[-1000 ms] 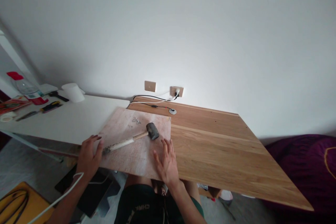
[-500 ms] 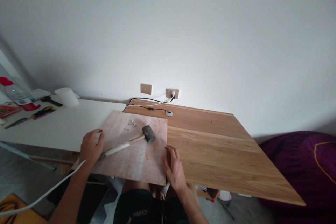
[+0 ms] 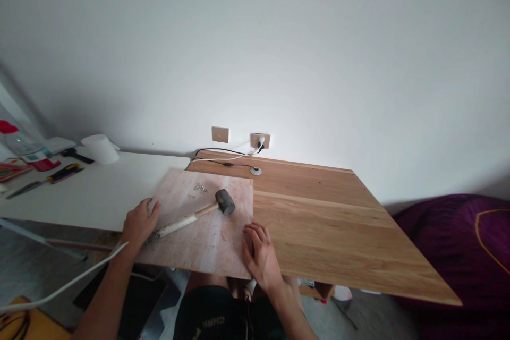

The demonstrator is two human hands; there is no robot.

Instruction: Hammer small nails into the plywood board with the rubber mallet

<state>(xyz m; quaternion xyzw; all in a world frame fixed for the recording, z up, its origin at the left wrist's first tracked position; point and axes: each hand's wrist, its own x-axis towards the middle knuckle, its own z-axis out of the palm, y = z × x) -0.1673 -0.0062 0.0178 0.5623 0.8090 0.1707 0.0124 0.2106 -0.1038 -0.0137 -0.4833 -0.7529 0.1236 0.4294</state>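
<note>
- One board [image 3: 217, 239] is laid across one white worktop [image 3: 107, 186] and one wooden worktop [image 3: 338, 228].
- On the board, one mallet [image 3: 225, 202] is set near small metal pieces [image 3: 201, 188], too tiny to count.
- The board's side edges are flanked by two hands, left [image 3: 138, 223] and right [image 3: 262, 256], loosely curved, half-spread.

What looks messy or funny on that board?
The little metal bits look messy, lying loose and scattered on the board beyond the hammer. The hammer's pale handle also looks grubby, darker at the end near the left hand.
</note>
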